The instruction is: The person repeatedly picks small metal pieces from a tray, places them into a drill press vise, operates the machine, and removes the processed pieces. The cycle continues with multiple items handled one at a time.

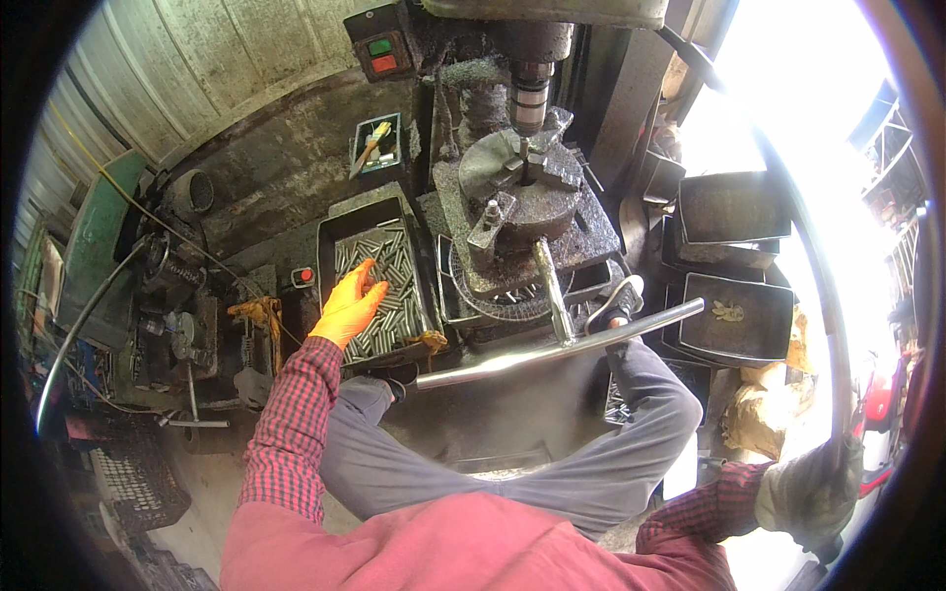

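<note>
My left hand (352, 305), in an orange glove, reaches over a dark metal tray (326, 231) full of short metal pins (389, 258). Its fingers are a little apart at the pins, and no pin shows between them. At the lower right my right hand (810, 494), in a pale, grimy glove, wraps round the end of a long lever (826, 286) that curves down from the drill press. Ahead of me, the drill chuck (529, 96) points down over a round, jawed fixture (552, 192) covered in metal chips.
A shiny bar handle (572, 357) crosses in front of the fixture, above my knees. Dark bins (734, 209) stack at the right, one holding a glove (728, 310). A switch box (380, 49) hangs at the back. A small box with a brush (372, 146) lies behind the tray.
</note>
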Tool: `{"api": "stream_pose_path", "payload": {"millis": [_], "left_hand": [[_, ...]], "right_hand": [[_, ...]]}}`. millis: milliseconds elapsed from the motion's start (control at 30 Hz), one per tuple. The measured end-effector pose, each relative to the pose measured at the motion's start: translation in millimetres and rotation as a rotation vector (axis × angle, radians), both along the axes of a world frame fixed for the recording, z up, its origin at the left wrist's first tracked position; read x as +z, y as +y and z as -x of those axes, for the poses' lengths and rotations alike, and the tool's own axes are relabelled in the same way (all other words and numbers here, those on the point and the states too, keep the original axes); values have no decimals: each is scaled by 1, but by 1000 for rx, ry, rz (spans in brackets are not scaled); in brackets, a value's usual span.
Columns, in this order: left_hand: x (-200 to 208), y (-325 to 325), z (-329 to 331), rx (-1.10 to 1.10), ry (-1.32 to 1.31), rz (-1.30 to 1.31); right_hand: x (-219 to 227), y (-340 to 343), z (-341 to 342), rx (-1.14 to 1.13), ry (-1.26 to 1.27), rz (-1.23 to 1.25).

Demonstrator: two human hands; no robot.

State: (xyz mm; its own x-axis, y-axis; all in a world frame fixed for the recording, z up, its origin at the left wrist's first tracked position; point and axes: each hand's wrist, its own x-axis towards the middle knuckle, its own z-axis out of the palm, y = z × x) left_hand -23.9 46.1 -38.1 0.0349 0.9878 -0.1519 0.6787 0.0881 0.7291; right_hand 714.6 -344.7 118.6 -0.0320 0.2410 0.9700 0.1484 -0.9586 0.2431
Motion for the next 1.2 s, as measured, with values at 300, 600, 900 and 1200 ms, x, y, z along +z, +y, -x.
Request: {"api": "stream_pose_path", "payload": {"millis": [300,600,900,1200], "left_hand": [[3,-3,-1,2,-2,0],[7,-3,-3,-6,21,25],[1,-2,0,-11,6,-1],[10,-3,-5,-21,10,-7]], "right_hand": [[51,64,113,413,-4,-88],[11,35,62,262,-74,-61],[15,47,99,224,-88,-7],[41,54,106,250,-93,-34]]}}
